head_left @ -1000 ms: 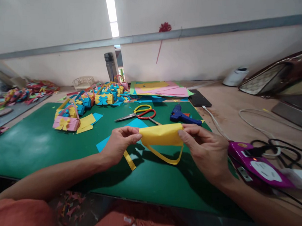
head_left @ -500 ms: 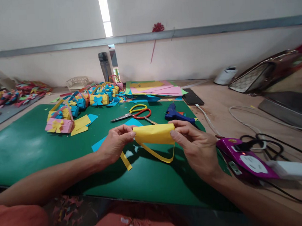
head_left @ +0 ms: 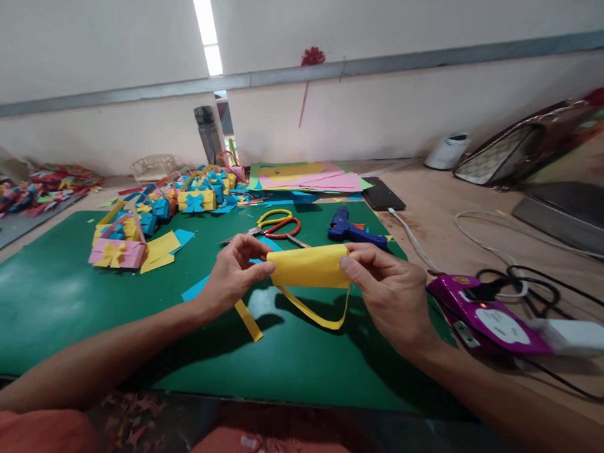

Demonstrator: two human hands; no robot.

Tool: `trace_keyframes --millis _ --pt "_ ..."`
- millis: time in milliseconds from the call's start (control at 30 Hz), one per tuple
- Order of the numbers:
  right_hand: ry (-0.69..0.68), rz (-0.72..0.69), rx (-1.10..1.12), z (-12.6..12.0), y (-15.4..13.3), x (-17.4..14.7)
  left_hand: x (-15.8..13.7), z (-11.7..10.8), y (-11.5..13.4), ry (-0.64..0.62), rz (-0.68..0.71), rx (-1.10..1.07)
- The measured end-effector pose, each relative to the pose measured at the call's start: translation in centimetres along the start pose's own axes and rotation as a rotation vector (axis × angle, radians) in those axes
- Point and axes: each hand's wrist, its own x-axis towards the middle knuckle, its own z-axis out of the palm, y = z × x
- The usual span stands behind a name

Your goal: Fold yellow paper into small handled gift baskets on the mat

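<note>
Between my two hands is a small yellow paper bag (head_left: 308, 267), held above the green mat (head_left: 208, 364) with its strip handle looping below it. My left hand (head_left: 238, 269) pinches its left end between thumb and fingers. At the right end, my right hand (head_left: 384, 283) grips it the same way, thumb in front. Under my left hand a loose yellow paper strip (head_left: 249, 321) lies on the mat. Beyond the bag are scissors (head_left: 282, 224) with a yellow and a red handle, and a blue glue gun (head_left: 352, 231).
Several finished paper bags (head_left: 117, 251) with bows stand at the back left. Coloured paper sheets (head_left: 310, 179) are stacked at the back, beside a black phone (head_left: 383, 195). A purple power strip (head_left: 491, 318) with cables is at the right. A dark bottle (head_left: 208, 134) stands by the wall.
The bag's front has turned slightly more toward me and looks smoother. My left fingers have shifted on its end and the knuckles are raised. The view has moved slightly.
</note>
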Motion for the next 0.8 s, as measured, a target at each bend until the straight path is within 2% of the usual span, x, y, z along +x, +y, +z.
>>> trace_keyframes --millis 167,267,367,433,600,700,800 --pt "-0.041 0.036 -0.023 0.4 0.0 -0.1 0.0 0.3 0.6 -0.157 0.388 0.519" --pt "-0.071 0.054 -0.03 0.6 0.1 -0.2 -0.1 1.2 0.7 -0.211 0.435 0.718" --pt "-0.095 0.073 -0.021 0.7 0.0 -0.3 -0.1 1.9 0.8 -0.249 0.391 0.781" --pt "-0.111 0.124 0.005 0.7 0.0 -0.3 -0.2 2.0 1.0 -0.267 0.431 0.789" --pt "-0.091 0.479 0.274 0.6 0.9 0.8 -0.5 0.3 1.8 -0.261 0.692 0.871" --pt "-0.075 0.574 0.357 0.4 1.9 1.8 -0.4 -1.2 1.5 -0.312 0.868 0.875" --pt "-0.082 0.62 0.395 0.4 2.3 2.2 -0.3 -1.7 0.4 -0.37 0.935 0.908"
